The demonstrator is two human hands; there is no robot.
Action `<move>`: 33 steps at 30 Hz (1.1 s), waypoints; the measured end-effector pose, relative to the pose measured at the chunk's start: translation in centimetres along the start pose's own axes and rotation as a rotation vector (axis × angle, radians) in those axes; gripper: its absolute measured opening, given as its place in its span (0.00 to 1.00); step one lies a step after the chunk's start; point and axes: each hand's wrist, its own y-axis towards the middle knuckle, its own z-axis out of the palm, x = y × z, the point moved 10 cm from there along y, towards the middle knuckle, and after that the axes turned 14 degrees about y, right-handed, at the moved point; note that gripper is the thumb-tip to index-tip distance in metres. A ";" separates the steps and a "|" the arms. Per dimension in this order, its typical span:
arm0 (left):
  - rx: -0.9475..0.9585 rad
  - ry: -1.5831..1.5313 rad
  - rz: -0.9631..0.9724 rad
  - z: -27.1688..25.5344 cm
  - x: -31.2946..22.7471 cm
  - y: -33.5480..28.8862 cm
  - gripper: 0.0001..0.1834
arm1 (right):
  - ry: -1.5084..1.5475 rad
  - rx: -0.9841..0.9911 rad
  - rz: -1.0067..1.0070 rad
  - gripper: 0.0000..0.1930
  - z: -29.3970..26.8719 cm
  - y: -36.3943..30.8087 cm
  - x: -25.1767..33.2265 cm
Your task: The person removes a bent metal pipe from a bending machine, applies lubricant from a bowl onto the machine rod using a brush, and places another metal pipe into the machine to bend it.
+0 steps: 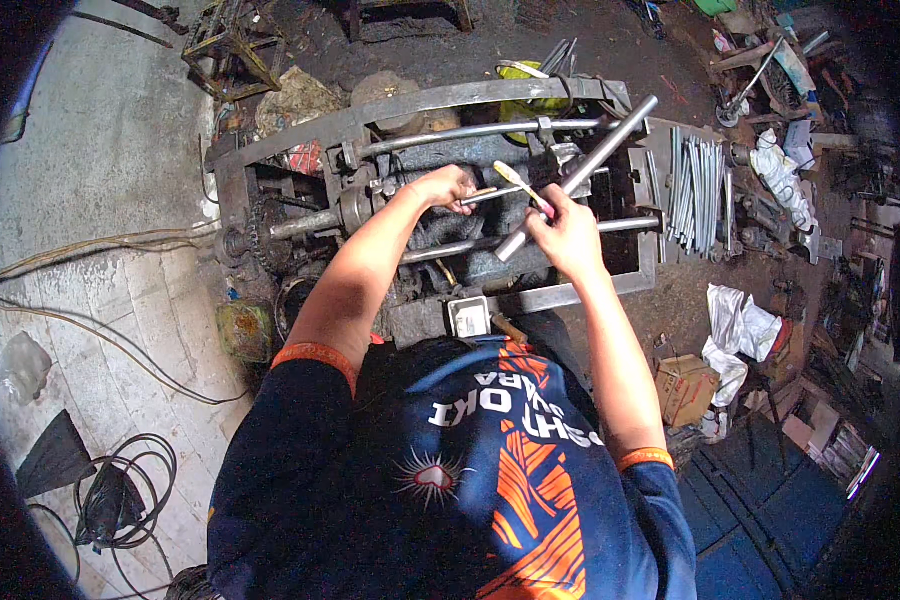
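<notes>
My right hand (567,232) is closed round a toothbrush (516,181) with a pale head and a pink lower part. A thick, smooth metal tube (610,148) slants through the same hand, its near end (513,243) showing below the thumb. Whether the fingers also grip the tube is hard to make out. To the left, my left hand (448,188) is closed at the end of a thin metal rod (492,194), which points right toward the brush. Both hands are over a machine with a grey metal frame (450,97) and parallel steel bars (460,248).
Several metal rods (698,193) lie stacked to the machine's right. A small white tray (469,316) sits at its front edge. On the right floor are a cardboard box (686,388) and white sacks (740,322). Hoses (100,325) cross the left floor.
</notes>
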 end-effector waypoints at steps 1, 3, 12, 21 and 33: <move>0.001 -0.037 -0.014 0.1 -0.1 -0.2 0.10 | -0.009 0.018 0.018 0.14 0.1 -0.1 -0.1; -0.021 -0.046 -0.021 0.3 -0.6 -0.4 0.09 | 0.082 -0.039 -0.064 0.17 -0.3 -0.6 -0.3; -0.150 0.020 -0.114 -0.3 -1.0 -1.7 0.10 | 0.224 -0.089 0.012 0.13 0.3 -11.3 -10.3; -0.177 0.092 -0.121 -0.3 -1.5 -1.7 0.10 | 0.143 -0.032 -0.081 0.17 4.0 -6.0 -8.2; -0.200 0.034 -0.094 -0.3 -1.4 -1.6 0.11 | -0.025 0.025 -0.010 0.11 6.9 -4.3 -8.8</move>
